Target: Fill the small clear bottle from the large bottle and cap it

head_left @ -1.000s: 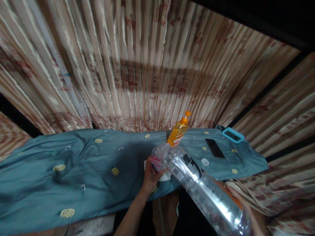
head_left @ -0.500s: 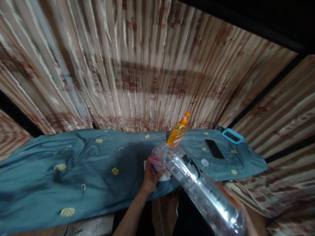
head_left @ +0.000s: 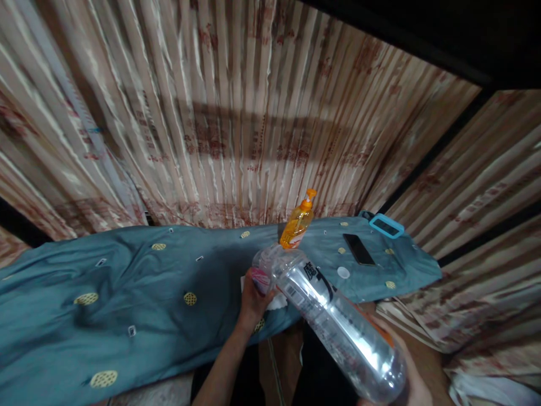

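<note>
1. The left hand grips a small pink-labelled container, likely a cup; the right hand cradles the base of the large clear plastic bottle, tilted neck-first toward it.
2. Keeping the mouths aligned and tilting slowly would serve best.
3. An orange pump bottle stands just behind; a phone and white cap lie on the blue cloth.

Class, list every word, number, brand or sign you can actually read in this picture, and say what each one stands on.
Large clear bottle: big black characters, cut off and not fully legible; a barcode whose digits are too small to read.
Orange pump bottle: label too blurred to read.
Small pink-labelled bottle in the left hand: print unreadable.
Curtain: reddish marks, blurred, not readable.
</note>
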`<state>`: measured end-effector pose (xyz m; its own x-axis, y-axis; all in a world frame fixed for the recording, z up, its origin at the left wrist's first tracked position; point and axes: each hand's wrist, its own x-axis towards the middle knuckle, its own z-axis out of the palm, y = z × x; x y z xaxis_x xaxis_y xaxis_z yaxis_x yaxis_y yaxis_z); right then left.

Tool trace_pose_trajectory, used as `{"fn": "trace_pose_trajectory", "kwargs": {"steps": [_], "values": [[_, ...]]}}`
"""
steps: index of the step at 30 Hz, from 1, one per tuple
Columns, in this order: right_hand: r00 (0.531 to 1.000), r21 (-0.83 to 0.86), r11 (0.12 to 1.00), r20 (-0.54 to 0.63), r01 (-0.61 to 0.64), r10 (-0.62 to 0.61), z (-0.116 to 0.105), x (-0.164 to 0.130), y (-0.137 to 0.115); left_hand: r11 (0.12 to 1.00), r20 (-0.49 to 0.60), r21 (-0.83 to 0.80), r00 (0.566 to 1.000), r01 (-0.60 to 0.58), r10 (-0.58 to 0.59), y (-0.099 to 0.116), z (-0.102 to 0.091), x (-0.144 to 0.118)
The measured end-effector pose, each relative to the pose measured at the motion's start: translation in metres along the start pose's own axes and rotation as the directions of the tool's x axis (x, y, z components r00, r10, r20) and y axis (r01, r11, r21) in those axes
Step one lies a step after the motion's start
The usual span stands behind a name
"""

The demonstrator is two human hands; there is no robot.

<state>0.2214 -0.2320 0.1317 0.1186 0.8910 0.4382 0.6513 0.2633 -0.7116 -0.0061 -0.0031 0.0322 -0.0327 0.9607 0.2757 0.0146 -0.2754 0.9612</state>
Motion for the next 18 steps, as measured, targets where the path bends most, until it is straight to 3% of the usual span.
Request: {"fn": "trace_pose_trajectory", "kwargs": {"steps": [11,18], "values": [[1.000,0.019,1.000,-0.010,0.008,-0.008,0.006,0.005,-0.005,1.000,-0.037,0.003,0.999,0.005,-0.005,-0.006,0.003,0.001],[1.000,-0.016,1.000,-0.008,-0.001,0.001,-0.002,-0.002,0.008,1.000,-0.022,0.014,1.000,-0.013,0.013,-0.007,0.004,-0.002]]}}
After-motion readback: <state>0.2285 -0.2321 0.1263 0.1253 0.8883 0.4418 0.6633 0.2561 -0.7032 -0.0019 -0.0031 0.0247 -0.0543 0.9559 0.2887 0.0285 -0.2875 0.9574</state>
